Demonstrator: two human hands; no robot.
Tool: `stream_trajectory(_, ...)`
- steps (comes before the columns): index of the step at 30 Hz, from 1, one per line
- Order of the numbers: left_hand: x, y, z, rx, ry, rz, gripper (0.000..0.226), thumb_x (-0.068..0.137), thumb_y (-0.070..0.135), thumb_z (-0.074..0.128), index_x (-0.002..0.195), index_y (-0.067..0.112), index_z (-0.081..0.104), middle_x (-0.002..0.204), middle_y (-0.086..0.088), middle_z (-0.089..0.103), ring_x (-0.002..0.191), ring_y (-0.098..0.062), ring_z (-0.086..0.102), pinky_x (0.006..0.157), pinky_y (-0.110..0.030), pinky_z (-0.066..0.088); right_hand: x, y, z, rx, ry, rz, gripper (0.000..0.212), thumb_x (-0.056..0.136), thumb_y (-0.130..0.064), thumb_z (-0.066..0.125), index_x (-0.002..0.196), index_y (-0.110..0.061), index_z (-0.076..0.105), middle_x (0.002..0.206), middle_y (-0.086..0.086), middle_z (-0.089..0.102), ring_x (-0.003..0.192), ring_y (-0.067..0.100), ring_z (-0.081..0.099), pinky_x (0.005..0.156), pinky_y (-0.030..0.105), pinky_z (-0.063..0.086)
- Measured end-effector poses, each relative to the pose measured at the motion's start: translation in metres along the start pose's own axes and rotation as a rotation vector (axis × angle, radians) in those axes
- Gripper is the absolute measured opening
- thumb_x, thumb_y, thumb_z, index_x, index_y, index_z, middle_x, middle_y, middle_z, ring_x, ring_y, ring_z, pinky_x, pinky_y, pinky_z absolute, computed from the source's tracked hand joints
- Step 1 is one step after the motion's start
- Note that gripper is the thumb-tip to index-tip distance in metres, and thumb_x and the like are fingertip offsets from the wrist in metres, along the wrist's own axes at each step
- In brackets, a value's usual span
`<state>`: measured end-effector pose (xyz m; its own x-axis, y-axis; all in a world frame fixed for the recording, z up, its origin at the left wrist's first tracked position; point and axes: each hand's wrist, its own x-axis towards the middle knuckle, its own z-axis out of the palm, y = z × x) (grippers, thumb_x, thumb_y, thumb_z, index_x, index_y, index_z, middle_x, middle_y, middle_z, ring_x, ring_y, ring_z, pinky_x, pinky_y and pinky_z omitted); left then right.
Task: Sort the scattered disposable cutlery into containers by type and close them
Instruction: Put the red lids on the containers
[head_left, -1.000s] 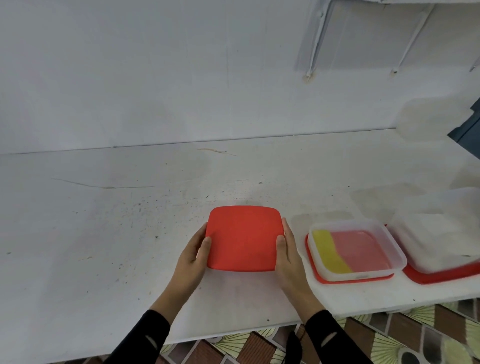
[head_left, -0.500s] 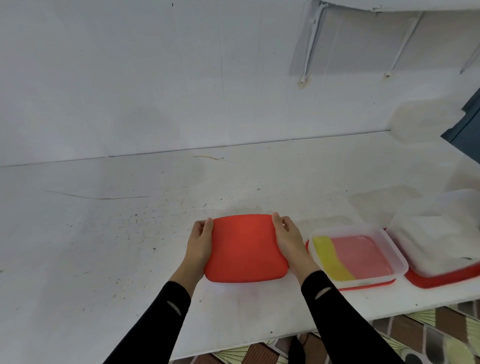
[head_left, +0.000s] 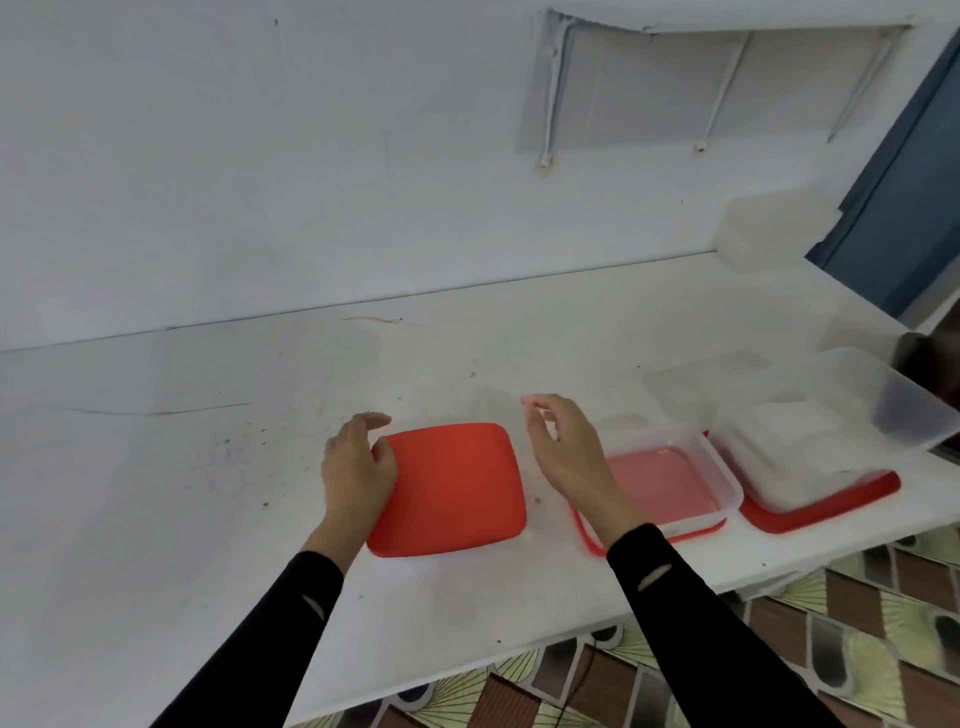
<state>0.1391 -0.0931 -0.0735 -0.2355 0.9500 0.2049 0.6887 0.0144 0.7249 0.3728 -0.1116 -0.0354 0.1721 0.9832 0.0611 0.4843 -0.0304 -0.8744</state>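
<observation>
- Left hand: fingers loosely curled and apart, gripping nothing; the thumb touches the left edge of the red-lidded container, which sits closed on the white worktop.
- Right hand: raised just right of that lid, fingers relaxed and apart, holding nothing.
- Open clear container: on a red lid, partly behind the right wrist.
- Second clear container: blurred, farthest right.

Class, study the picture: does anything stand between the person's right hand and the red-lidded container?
Nothing visible does. The right hand hovers just beside the right edge of the red-lidded container, with only a strip of white table showing between them.
</observation>
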Motion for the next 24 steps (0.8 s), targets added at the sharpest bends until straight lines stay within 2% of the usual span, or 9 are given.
stream_trajectory(2,0.002,0.024,0.01,0.06,0.008,0.182,0.024,0.086,0.003,0.059,0.1,0.02,0.068,0.107,0.004,0.066,0.101,-0.021,0.055,0.088,-0.031,0.038,-0.006,0.021,-0.036,-0.175,0.173,-0.117,0.025,0.095,-0.013,0.048,0.113,-0.013,0.066,0.118,0.001,0.061,0.115,0.017,0.052,0.098,0.024,0.036)
stream_trajectory(5,0.0,0.076,0.041,-0.051,-0.225,0.312,0.019,0.087,0.006,0.059,0.096,0.021,0.067,0.098,0.009,0.065,0.084,-0.01,0.059,0.08,-0.024,0.045,-0.015,0.057,-0.091,-0.481,0.314,0.017,0.036,0.084,0.002,0.053,0.115,-0.011,0.065,0.124,0.012,0.058,0.118,0.033,0.051,0.098,0.04,0.039)
stream_trajectory(7,-0.001,0.105,0.07,-0.034,-0.412,0.326,0.015,0.089,0.009,0.059,0.097,0.018,0.068,0.093,0.006,0.066,0.074,-0.01,0.06,0.076,-0.026,0.051,-0.024,0.075,-0.117,-0.607,0.2,0.176,0.039,0.085,0.0,0.052,0.121,-0.01,0.06,0.129,0.013,0.052,0.117,0.036,0.049,0.096,0.042,0.039)
stream_trajectory(10,0.007,0.126,0.104,0.084,-0.592,0.299,0.01,0.088,0.009,0.066,0.095,0.009,0.073,0.087,0.002,0.064,0.077,-0.013,0.058,0.078,-0.029,0.052,-0.034,0.091,-0.139,-0.507,-0.014,0.268,0.036,0.09,0.003,0.047,0.123,-0.001,0.057,0.136,0.018,0.049,0.126,0.034,0.046,0.101,0.035,0.036)
stream_trajectory(14,0.015,0.137,0.122,0.161,-0.784,0.175,0.009,0.087,0.009,0.069,0.092,0.002,0.073,0.079,-0.006,0.067,0.067,-0.021,0.064,0.072,-0.036,0.06,-0.048,0.09,-0.165,-0.376,-0.022,0.219,0.049,0.09,0.008,0.042,0.136,-0.007,0.053,0.147,0.007,0.043,0.136,0.021,0.041,0.1,0.022,0.034)
stream_trajectory(17,0.011,0.145,0.133,0.286,-0.863,0.184,0.022,0.082,-0.002,0.059,0.099,-0.001,0.072,0.092,-0.013,0.072,0.065,-0.019,0.064,0.068,-0.03,0.057,-0.056,0.094,-0.18,-0.386,-0.027,0.167,0.047,0.094,0.0,0.044,0.137,-0.015,0.053,0.146,-0.001,0.044,0.124,0.012,0.049,0.086,0.018,0.037)
stream_trajectory(20,0.008,0.149,0.143,0.41,-0.877,0.277,0.02,0.083,0.001,0.059,0.096,-0.002,0.073,0.096,-0.014,0.073,0.077,-0.019,0.066,0.072,-0.028,0.053,-0.057,0.098,-0.192,-0.341,-0.078,0.156,0.045,0.094,-0.004,0.045,0.136,-0.019,0.055,0.139,-0.003,0.049,0.109,0.012,0.057,0.085,0.025,0.047)
stream_trajectory(22,0.013,0.149,0.145,0.427,-0.772,0.293,0.013,0.09,0.005,0.055,0.094,0.0,0.066,0.098,-0.014,0.068,0.092,-0.028,0.064,0.078,-0.034,0.049,-0.057,0.1,-0.195,-0.324,-0.124,0.135,0.043,0.095,-0.007,0.045,0.134,-0.02,0.056,0.134,-0.002,0.051,0.107,0.014,0.059,0.091,0.028,0.048)
stream_trajectory(24,0.022,0.151,0.14,0.36,-0.595,0.234,0.006,0.093,0.005,0.052,0.092,0.007,0.057,0.09,-0.014,0.064,0.089,-0.034,0.063,0.073,-0.036,0.047,-0.054,0.104,-0.194,-0.306,-0.159,0.116,0.042,0.095,-0.008,0.044,0.134,-0.018,0.056,0.134,-0.001,0.05,0.112,0.015,0.056,0.096,0.026,0.044)
